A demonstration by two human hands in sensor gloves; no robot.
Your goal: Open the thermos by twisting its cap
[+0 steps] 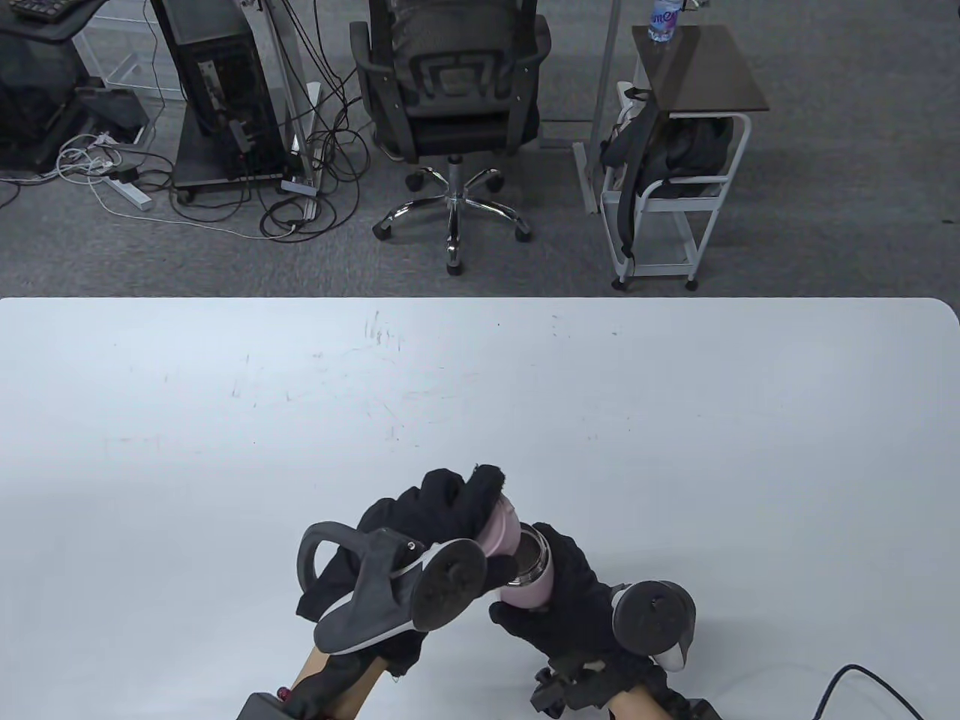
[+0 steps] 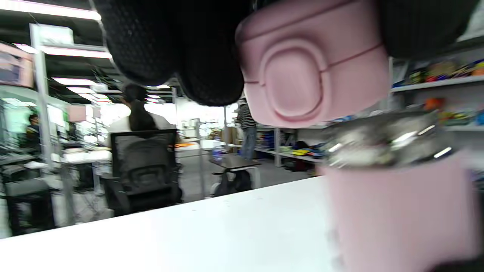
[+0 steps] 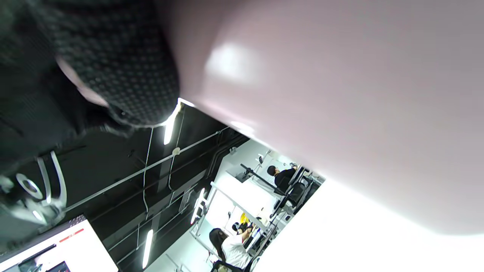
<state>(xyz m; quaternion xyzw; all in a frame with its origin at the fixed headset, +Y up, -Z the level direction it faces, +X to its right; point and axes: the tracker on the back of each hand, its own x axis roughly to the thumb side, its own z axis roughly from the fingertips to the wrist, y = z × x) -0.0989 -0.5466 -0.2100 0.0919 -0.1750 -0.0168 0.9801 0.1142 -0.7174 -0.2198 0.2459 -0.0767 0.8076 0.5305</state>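
My left hand (image 1: 442,517) grips the pink cap (image 1: 501,534) of the thermos and holds it just off the thermos mouth, up and to the left of it. In the left wrist view the cap (image 2: 310,71) hangs under my gloved fingers (image 2: 177,45), with a gap above the steel rim (image 2: 382,141). My right hand (image 1: 562,600) grips the pink thermos body (image 1: 534,592), tilted, near the table's front edge. Its open steel mouth (image 1: 528,559) faces up and to the left. The body fills the right wrist view (image 3: 340,94).
The white table (image 1: 480,390) stretches away behind the hands. A black cable (image 1: 862,686) lies at the front right corner. Beyond the far edge stand an office chair (image 1: 450,112) and a small white cart (image 1: 675,172).
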